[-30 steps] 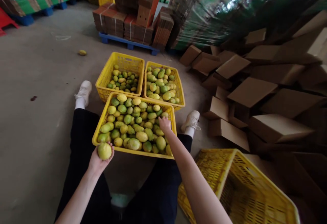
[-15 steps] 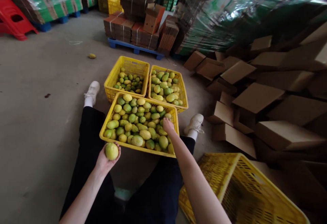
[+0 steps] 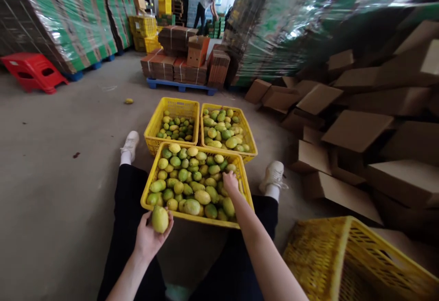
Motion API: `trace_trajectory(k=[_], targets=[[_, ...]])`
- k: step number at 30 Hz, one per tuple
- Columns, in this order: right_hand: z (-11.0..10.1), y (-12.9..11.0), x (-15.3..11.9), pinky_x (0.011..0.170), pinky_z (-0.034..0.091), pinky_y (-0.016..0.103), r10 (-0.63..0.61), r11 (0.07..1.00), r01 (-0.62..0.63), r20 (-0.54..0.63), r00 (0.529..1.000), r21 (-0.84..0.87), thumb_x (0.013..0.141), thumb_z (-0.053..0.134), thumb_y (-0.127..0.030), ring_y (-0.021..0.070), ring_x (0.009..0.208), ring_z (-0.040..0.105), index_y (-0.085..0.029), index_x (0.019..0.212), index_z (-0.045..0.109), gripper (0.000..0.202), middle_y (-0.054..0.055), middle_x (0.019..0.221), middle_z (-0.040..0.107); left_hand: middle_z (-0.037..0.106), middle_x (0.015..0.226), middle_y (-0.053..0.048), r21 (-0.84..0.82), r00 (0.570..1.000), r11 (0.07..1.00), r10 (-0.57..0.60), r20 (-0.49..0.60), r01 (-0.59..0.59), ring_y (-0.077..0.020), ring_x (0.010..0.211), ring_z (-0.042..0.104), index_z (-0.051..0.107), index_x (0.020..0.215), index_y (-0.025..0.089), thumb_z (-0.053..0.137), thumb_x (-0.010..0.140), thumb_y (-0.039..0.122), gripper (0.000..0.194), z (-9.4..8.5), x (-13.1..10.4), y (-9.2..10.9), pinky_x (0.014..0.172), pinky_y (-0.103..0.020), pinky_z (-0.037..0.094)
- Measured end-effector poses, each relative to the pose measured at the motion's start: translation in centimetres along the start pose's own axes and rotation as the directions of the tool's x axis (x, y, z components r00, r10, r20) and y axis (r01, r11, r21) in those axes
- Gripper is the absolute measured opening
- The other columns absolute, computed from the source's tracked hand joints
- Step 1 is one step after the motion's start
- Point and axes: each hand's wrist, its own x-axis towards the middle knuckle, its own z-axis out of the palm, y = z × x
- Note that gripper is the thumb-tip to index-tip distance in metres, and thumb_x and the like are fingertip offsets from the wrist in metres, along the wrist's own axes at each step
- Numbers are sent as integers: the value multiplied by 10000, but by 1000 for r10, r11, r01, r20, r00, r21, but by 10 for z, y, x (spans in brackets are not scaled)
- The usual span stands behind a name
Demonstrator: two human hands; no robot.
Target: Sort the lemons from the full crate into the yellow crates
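My left hand (image 3: pixel 151 237) is closed around a yellow-green lemon (image 3: pixel 160 219), held just outside the near left corner of the front yellow crate (image 3: pixel 195 219). Inside that crate, many green and yellow lemons (image 3: pixel 202 197) lie heaped. Over the crate's right side is my right hand (image 3: pixel 231 183), fingers curled down among the fruit beside a lemon (image 3: pixel 231 168). Its fingertips are partly hidden, so what they hold, if anything, does not show. Behind stand a left crate (image 3: pixel 154 129) and a right crate (image 3: pixel 253 145), both with more lemons in them.
An upturned yellow crate (image 3: pixel 317 246) lies at the lower right, before a pile of cardboard boxes (image 3: pixel 356 131). Flattened cartons (image 3: pixel 159 65) sit on a blue pallet (image 3: pixel 180 86). One lemon (image 3: pixel 128 101) and a red stool (image 3: pixel 34 72) are on the floor. Far back, a person (image 3: pixel 206 6) bends over.
The view has tilted up, so the scene sits lower and more of the background shows. The lemon in my left hand has turned slightly. My right hand stays at the crate's right side.
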Motion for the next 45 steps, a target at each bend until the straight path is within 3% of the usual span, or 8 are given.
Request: trace_trajectory(k=[6,11,16,19,22,32,37,45], targets=[[-12,24,-7,850,524,370,-25,962,45,-76,997,271,823,574,-74,314,1022,689,-125,1196,670,389,199,1116,701,746,897,-185,131,997,990,33,75,-42,-236,727,733,579,1244,40,469,965,245,364,12,-10,-5,690,-354,628],[-28,19,-25,907,528,420,-29,785,187,-268,963,590,735,672,-229,341,1077,660,-150,1147,639,421,175,1151,687,744,811,-154,224,995,973,27,100,-49,-212,668,715,620,1170,46,466,991,305,351,13,-15,-14,672,-340,622],[-38,1,-84,785,596,398,35,303,343,-370,928,889,777,618,-484,255,973,700,-250,1162,505,465,69,1091,679,740,906,-130,184,969,979,45,241,-91,-210,784,714,658,1124,94,506,952,274,291,29,-25,-18,718,-332,610],[-37,-18,-137,859,585,482,-34,-289,294,-316,948,911,704,730,-440,275,1043,696,-303,1137,507,506,47,1115,684,709,832,-120,187,938,976,40,345,-111,-190,714,664,688,1017,78,525,927,323,308,44,-33,-21,695,-326,587],[-34,-43,-187,896,561,546,-70,-491,185,-250,966,851,715,720,-504,296,995,716,-311,1235,520,589,77,1178,682,699,848,-114,223,892,958,63,448,-180,-178,689,637,693,1007,68,580,881,323,306,56,-40,-26,691,-317,564],[-53,-66,-247,875,577,422,-116,-489,171,-258,959,855,574,894,-259,237,997,678,-294,1166,549,687,34,1199,662,715,1073,-72,237,773,864,235,589,-444,-276,1099,658,675,1099,177,785,618,-14,529,60,-67,-34,962,-354,520],[-59,-67,-250,918,559,421,-116,-435,216,-292,949,874,539,908,-277,256,1078,650,-295,1167,547,725,35,1235,642,712,1146,-92,223,811,882,247,531,-415,-276,1118,669,681,1129,155,686,563,-180,657,61,-80,-36,953,-310,526],[-69,-80,-260,924,524,400,37,-401,273,-283,959,875,625,866,-305,224,1021,641,-288,1222,518,692,39,1200,625,730,1063,-137,285,751,836,206,627,-468,-390,1259,569,708,938,117,844,499,29,468,47,-80,-28,1021,-427,503]])
